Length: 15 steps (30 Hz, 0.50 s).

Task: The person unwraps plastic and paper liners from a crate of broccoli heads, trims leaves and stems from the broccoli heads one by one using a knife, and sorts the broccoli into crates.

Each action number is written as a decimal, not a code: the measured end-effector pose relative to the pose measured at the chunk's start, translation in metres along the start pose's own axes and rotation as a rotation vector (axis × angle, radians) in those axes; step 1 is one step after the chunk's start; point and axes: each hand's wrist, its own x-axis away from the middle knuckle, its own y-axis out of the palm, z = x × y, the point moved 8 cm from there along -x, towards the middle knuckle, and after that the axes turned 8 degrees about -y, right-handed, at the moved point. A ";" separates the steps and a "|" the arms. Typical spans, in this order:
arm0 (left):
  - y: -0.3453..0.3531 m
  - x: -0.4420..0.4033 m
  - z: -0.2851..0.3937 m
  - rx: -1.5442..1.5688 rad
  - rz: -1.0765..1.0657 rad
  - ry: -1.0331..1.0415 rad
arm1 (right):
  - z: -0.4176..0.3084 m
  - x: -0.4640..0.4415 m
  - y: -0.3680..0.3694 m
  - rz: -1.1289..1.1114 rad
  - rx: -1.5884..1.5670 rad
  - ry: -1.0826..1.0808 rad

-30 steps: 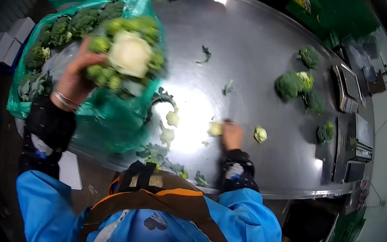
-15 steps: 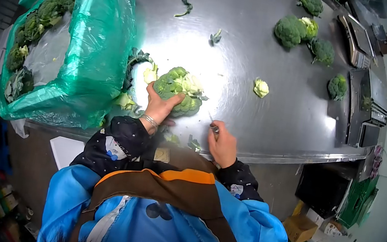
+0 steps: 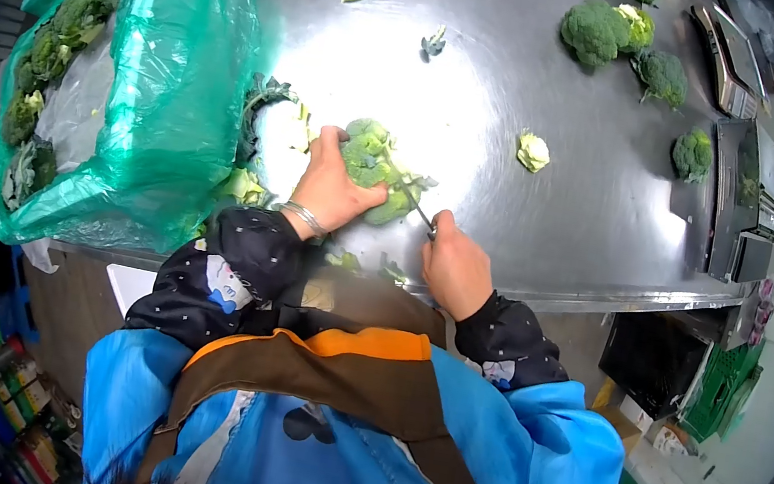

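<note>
A head of broccoli (image 3: 368, 150) lies on the steel table, its pale cut stems facing up and right. My left hand (image 3: 330, 184) is closed around its near left side, thumb pressed on the florets. In my right hand (image 3: 457, 265) is a small knife (image 3: 423, 215), gripped by the handle. Its thin blade points up and left and lies against the broccoli's stems; how deep it goes I cannot tell. Trimmed leaves and stalks (image 3: 244, 185) lie just left of my left hand, and a few scraps (image 3: 343, 261) sit by the table's near edge.
At the left stands a crate lined with green plastic (image 3: 174, 87), holding several broccoli heads (image 3: 52, 52). More broccoli (image 3: 594, 34) rests at the far right, near weighing scales (image 3: 748, 188). A pale floret piece (image 3: 533, 152) and leaf scraps (image 3: 433, 43) lie on the steel table (image 3: 602, 226).
The knife has moved from beside the broccoli onto its stems. My left hand has shifted its grip and the broccoli is turned. The whole view has shifted slightly.
</note>
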 end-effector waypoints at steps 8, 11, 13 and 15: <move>0.021 0.000 -0.012 0.056 -0.050 0.024 | 0.011 -0.009 0.002 -0.045 0.008 0.041; 0.023 0.003 -0.007 -0.017 0.034 -0.006 | 0.018 -0.021 0.005 -0.040 0.021 0.072; 0.016 -0.001 -0.002 0.003 0.033 0.017 | 0.023 -0.033 0.008 -0.057 0.065 0.036; 0.019 0.002 -0.006 0.002 0.019 0.121 | 0.009 -0.018 -0.001 -0.125 0.072 0.067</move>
